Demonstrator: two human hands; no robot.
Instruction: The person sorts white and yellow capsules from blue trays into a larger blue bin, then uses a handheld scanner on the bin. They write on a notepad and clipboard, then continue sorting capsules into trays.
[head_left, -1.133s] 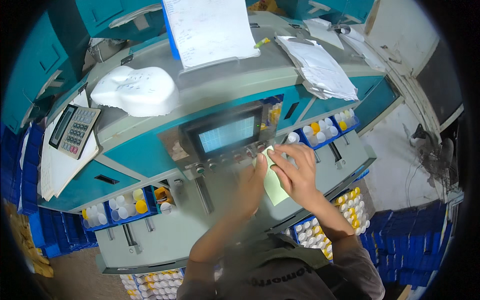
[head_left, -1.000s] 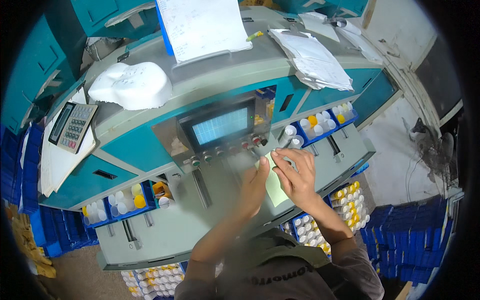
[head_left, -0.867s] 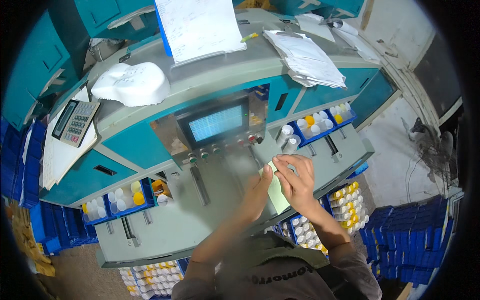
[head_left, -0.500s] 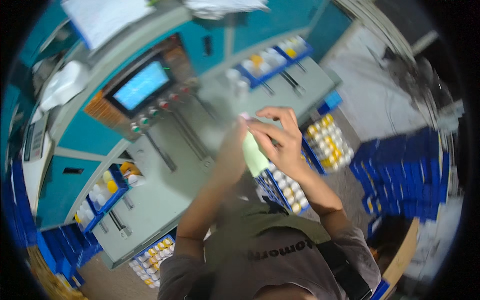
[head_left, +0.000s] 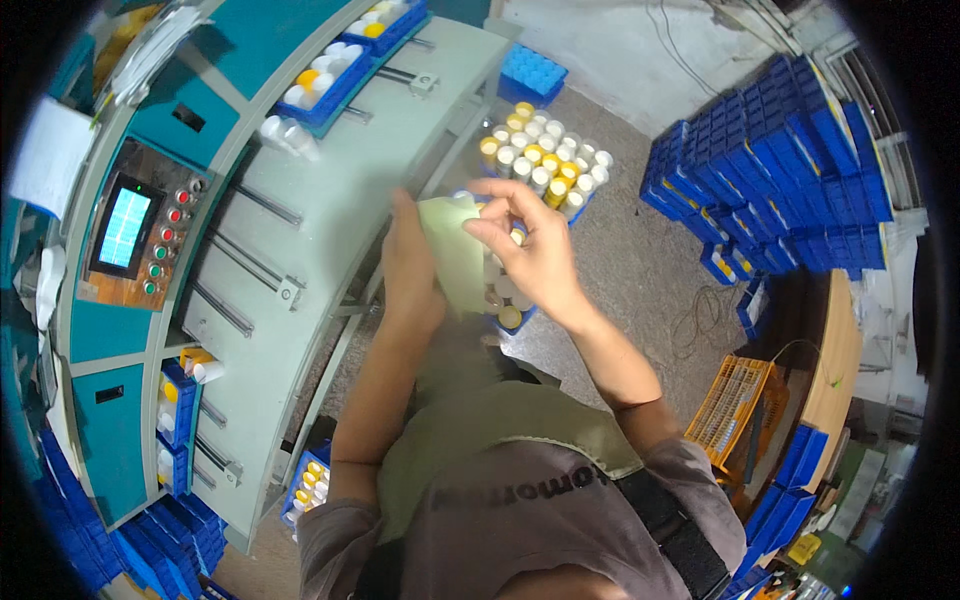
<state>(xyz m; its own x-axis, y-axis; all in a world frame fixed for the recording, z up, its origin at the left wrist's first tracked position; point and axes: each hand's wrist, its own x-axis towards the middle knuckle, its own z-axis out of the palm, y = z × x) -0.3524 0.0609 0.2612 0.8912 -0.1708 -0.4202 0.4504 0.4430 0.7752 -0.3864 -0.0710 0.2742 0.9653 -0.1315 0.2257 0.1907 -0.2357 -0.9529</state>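
A pale green, limp sheet, paper or cloth, hangs between my hands in front of my apron. My left hand is closed along its left edge, a little smeared by motion. On the other side my right hand has thumb and forefinger pinched at the upper right edge of the sheet, with the other fingers curled. Under my hands, partly hidden, is a blue crate with white and yellow round pieces.
To the left runs a grey machine table with metal rails and a control panel. White and yellow cylinders stand in rows ahead. Stacked blue trays rise at the right, near an orange crate and a wooden board.
My view has swung right, away from the machine, bringing the stacked trays and orange crate further in. The pale green sheet is now spread wider between my hands.
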